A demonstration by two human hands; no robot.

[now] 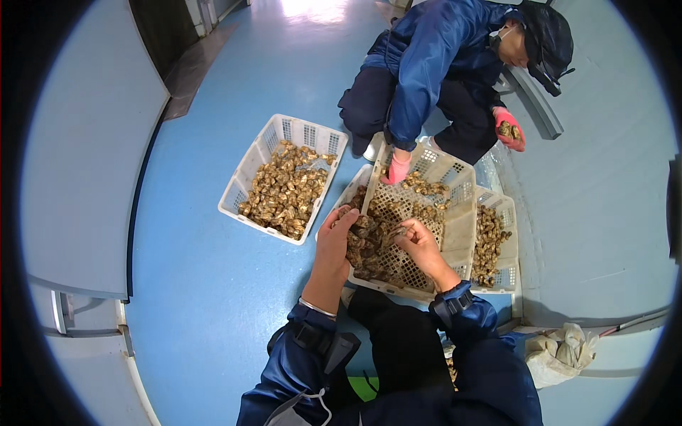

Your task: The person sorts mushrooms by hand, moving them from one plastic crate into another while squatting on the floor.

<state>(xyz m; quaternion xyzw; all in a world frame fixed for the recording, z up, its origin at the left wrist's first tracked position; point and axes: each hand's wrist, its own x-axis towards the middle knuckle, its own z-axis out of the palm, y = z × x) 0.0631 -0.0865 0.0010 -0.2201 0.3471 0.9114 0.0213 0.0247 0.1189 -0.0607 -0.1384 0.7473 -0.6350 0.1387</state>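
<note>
My left hand (332, 241) is closed around dark brown, lumpy pieces (361, 238), whose exact kind I cannot make out. It is above the near left part of the white plastic crates in front of me. My right hand (423, 250) pinches a small brown piece (399, 231) between thumb and fingers, close to the left hand. Beneath both hands, a white perforated crate (465, 213) rests tilted across others, with golden-brown pieces (426, 186) scattered over its mesh bottom.
A separate white crate (232, 202) of golden-brown pieces (288, 186) stands to the left on the blue floor (192, 284). Another crate (506, 284) is at the right. Opposite me crouches a co-worker (426, 64) in pink gloves. A pale sack (561, 355) lies by the right wall.
</note>
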